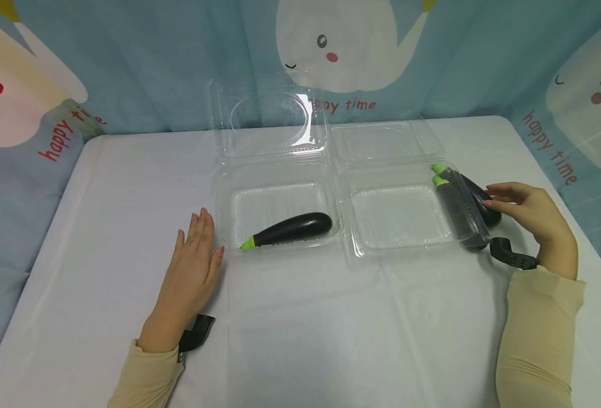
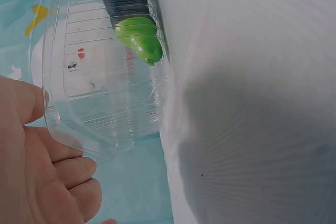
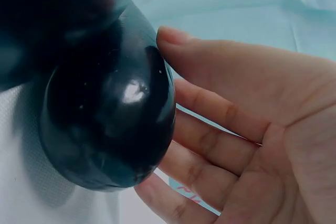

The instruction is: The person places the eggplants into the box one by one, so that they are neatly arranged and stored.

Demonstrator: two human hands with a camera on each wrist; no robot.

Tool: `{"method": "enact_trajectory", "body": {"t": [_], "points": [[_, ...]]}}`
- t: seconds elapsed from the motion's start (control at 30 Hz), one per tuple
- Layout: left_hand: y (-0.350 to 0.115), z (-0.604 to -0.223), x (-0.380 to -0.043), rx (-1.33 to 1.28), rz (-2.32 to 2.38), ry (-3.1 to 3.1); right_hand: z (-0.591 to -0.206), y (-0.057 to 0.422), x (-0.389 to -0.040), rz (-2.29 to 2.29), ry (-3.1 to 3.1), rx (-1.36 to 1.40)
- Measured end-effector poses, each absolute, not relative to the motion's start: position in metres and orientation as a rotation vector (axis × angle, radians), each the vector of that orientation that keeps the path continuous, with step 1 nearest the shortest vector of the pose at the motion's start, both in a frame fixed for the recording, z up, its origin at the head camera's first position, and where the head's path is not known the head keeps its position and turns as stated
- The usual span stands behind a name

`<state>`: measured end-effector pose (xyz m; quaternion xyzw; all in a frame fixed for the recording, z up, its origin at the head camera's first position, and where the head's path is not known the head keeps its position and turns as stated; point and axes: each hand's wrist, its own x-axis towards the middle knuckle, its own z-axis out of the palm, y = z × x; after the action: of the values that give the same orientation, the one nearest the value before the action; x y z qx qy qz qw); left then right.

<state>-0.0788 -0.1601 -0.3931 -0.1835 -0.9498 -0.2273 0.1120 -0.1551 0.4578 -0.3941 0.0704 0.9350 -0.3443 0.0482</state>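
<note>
A black eggplant with a green tip [image 1: 294,228] lies in the base of the left clear plastic container [image 1: 224,187]. My left hand [image 1: 190,272] rests beside that container, fingers straight and together; in the left wrist view its fingers are right at the clear rim [image 2: 50,114]. At the right container [image 1: 351,226] two more eggplants lie side by side: the nearer eggplant [image 1: 460,215] shows through the clear plastic edge, the outer eggplant [image 3: 113,114] is beyond it. My right hand [image 1: 535,215] touches the outer eggplant near its rounded end with thumb and extended fingers, some fingertips hidden behind it.
Both containers have raised lids behind them; the left lid [image 1: 269,119] stands up, and the right lid [image 1: 387,141] leans back lower. They stand side by side on a white-covered table [image 1: 310,334]. A blue curtain [image 1: 203,45] with cartoon prints hangs along the back and sides.
</note>
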Motion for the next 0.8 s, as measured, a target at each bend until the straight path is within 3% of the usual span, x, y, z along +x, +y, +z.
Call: {"method": "enact_trajectory", "body": {"t": [0.2,0.8], "points": [[-0.160,-0.393,-0.079,-0.532,-0.663,-2.798,-0.360,0.420,-0.141,-1.012,2.821,0.200],[-0.159,-0.394,-0.079,-0.523,-0.663,-2.803,-0.357,0.418,-0.143,-0.971,2.775,0.186]]}}
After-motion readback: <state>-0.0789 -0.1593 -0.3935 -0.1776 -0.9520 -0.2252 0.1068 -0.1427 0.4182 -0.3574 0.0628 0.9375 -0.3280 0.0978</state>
